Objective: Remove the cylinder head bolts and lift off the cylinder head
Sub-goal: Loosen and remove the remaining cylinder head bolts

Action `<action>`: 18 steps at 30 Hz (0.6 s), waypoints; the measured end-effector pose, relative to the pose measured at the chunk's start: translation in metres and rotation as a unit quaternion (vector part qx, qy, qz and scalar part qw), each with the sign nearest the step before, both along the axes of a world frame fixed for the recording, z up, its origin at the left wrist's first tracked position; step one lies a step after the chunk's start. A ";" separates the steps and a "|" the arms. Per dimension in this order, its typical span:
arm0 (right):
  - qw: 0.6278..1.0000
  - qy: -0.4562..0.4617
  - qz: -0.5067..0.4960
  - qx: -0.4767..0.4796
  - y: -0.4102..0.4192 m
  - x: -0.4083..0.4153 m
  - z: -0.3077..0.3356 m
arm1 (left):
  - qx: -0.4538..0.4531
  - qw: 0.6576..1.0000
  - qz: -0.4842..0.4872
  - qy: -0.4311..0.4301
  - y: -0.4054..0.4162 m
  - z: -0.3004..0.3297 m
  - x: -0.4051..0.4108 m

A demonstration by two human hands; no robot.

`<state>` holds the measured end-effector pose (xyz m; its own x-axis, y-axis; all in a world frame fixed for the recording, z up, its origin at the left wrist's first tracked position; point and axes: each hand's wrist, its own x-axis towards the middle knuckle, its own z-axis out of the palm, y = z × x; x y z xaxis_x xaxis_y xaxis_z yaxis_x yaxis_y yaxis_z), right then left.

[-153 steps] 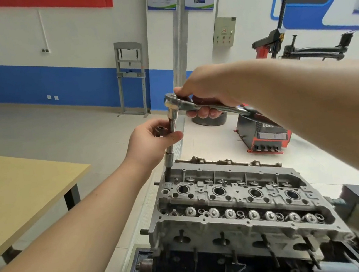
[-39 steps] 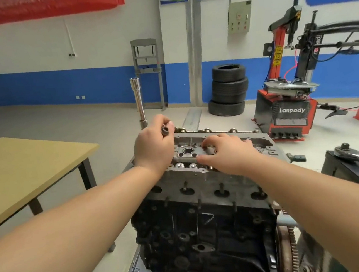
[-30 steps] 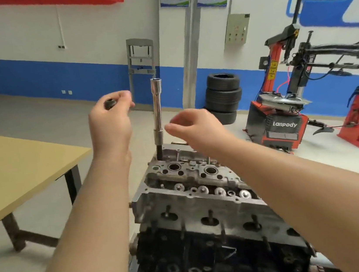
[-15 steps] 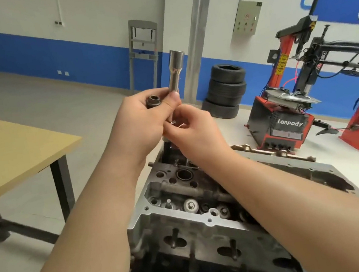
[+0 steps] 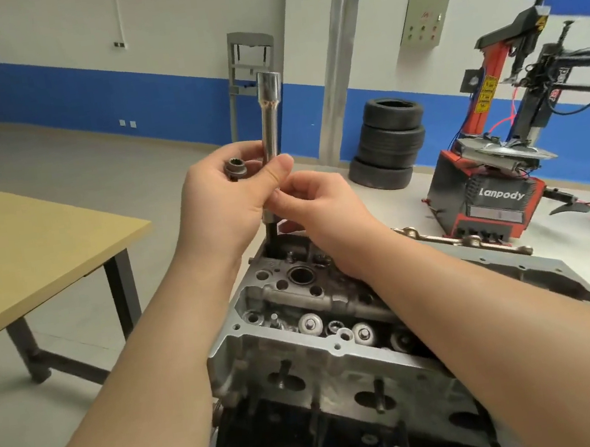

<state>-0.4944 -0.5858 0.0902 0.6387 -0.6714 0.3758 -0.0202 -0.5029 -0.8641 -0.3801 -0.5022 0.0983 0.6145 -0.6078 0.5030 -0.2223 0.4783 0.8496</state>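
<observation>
My left hand point(image 5: 223, 202) was curled round the long chrome socket extension bar point(image 5: 270, 121), thumb pressed across its shaft, and the same grip also kept a small dark splined bolt head point(image 5: 234, 166) tucked between its fingers at about ten o'clock from the bar. My right hand point(image 5: 318, 212) pinched the bar lower down, fingertips closed on the shaft just above where it met the metal.

The bar stood nearly upright with its open drive end at twelve o'clock and no ratchet fitted. Its dark lower tip ran down into a bolt well at the far left corner of the grey cast-aluminium cylinder head point(image 5: 300, 335), at roughly eleven o'clock on the casting.

The cylinder head sat on the black engine block point(image 5: 315, 445) directly below my forearms, with no gap I could see between them, so I judged the lift had not begun. The bolt in my left grip suggested at least one was already out. The bar seated in the corner well pointed to another bolt being worked by hand, though the bolt itself was hidden in the well. I could not tell how many of the remaining wells held bolts; my right forearm covered much of the casting. So bolts were partly done and the lift was all still ahead.
</observation>
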 end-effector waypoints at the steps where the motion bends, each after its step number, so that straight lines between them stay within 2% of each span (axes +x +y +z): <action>1: 1.000 0.000 0.001 0.004 -0.001 -0.001 0.000 | 0.009 1.000 -0.007 -0.001 0.000 -0.001 -0.001; 5: 1.000 0.008 0.004 -0.001 0.003 -0.005 0.001 | 0.029 0.999 -0.009 -0.041 0.003 -0.006 -0.002; 10: 0.999 -0.007 -0.021 0.033 0.007 -0.008 0.008 | 0.002 1.000 0.019 -0.020 0.003 -0.009 0.001; 14: 0.997 0.050 -0.016 -0.048 0.013 -0.009 0.008 | 0.006 0.999 0.036 -0.032 0.003 -0.009 0.001; 18: 0.991 0.067 -0.073 -0.087 0.011 -0.008 0.009 | 0.020 0.998 0.020 -0.051 0.005 -0.006 -0.005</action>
